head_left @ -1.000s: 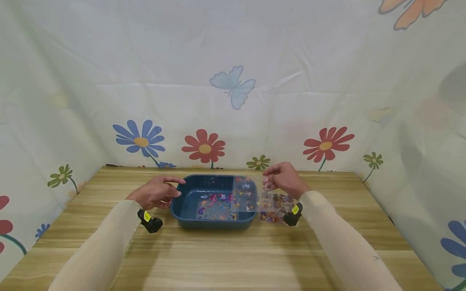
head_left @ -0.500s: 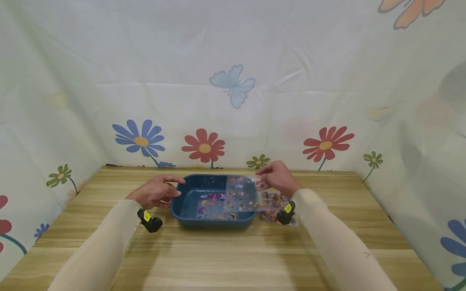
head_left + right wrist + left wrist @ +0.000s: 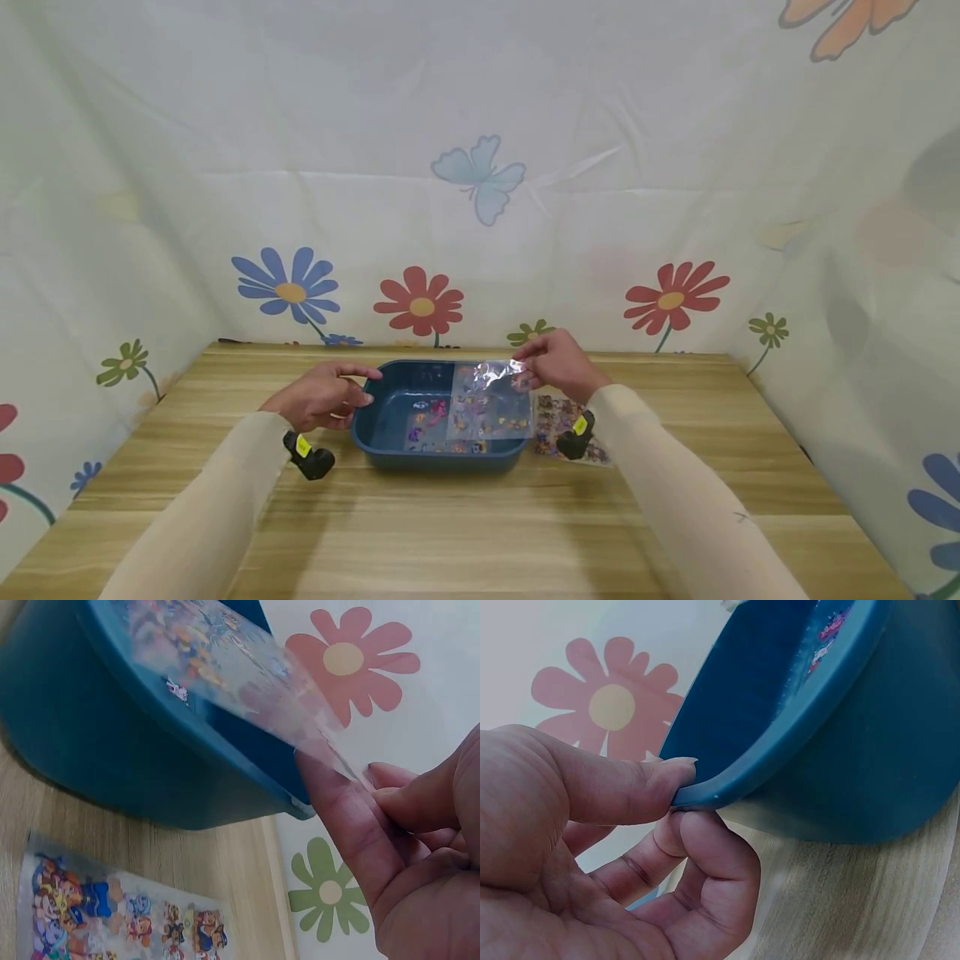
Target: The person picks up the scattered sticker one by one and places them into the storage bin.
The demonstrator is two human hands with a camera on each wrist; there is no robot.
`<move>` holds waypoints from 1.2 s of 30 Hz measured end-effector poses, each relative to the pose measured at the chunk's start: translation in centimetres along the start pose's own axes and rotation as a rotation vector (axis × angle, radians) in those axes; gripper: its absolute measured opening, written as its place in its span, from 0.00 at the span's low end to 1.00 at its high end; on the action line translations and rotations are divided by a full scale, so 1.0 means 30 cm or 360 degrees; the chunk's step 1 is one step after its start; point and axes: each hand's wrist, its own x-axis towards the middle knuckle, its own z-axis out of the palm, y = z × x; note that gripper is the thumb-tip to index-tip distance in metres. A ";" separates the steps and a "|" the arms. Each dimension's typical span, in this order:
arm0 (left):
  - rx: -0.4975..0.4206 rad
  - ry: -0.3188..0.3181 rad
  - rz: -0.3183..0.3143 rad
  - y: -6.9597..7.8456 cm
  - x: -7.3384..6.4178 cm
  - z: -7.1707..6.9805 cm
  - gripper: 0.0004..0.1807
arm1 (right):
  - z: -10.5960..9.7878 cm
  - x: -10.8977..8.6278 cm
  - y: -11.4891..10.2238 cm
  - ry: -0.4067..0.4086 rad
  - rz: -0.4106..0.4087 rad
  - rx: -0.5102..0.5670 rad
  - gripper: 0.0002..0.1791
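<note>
A dark blue plastic basin (image 3: 442,463) stands on the wooden table, its left rim pinched between thumb and curled fingers of my left hand (image 3: 622,832). My right hand (image 3: 566,367) pinches one corner of a clear sticker sheet (image 3: 491,408) with small colourful cartoon figures. That sheet hangs over the basin's right half, light glinting on its upper part. Inside, on the basin floor, lies another sticker sheet (image 3: 423,425), partly hidden behind the held one. Right of the basin, a densely printed sticker sheet (image 3: 120,915) lies on the table, partly under my right wrist in the head view.
The light wooden table (image 3: 465,542) runs back to a white cloth backdrop (image 3: 360,108) printed with flowers and butterflies. Black wrist cameras are strapped at both cuffs. The basin's raised walls surround its floor.
My right hand has moved left, carrying the sticker sheet from the basin's right edge further over its inside. More of the sheet on the table shows. My left hand keeps its place on the rim.
</note>
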 end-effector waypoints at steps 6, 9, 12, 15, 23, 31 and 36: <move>-0.0005 -0.0015 0.0012 -0.001 -0.001 -0.001 0.32 | 0.017 0.013 -0.010 0.0004 0.0017 -0.0032 0.17; -0.0002 -0.0016 0.0012 -0.001 -0.001 0.001 0.32 | 0.023 0.012 -0.022 0.0001 0.0027 -0.0045 0.20; -0.0004 -0.0013 0.0010 0.000 -0.002 0.002 0.31 | 0.028 0.014 -0.031 -0.0005 0.0025 -0.0054 0.23; -0.0004 -0.0009 0.0008 0.000 -0.002 0.003 0.31 | 0.035 0.021 -0.034 -0.0021 0.0041 -0.0047 0.23; 0.0001 -0.0005 0.0008 -0.001 -0.003 0.001 0.31 | 0.063 0.045 -0.038 -0.0045 0.0072 -0.0044 0.22; -0.0003 -0.0013 0.0008 0.003 -0.004 0.000 0.30 | 0.086 0.056 -0.054 -0.0046 0.0073 -0.0050 0.19; 0.0006 -0.0014 0.0002 0.005 -0.003 -0.002 0.30 | 0.100 0.062 -0.062 -0.0051 0.0083 -0.0044 0.17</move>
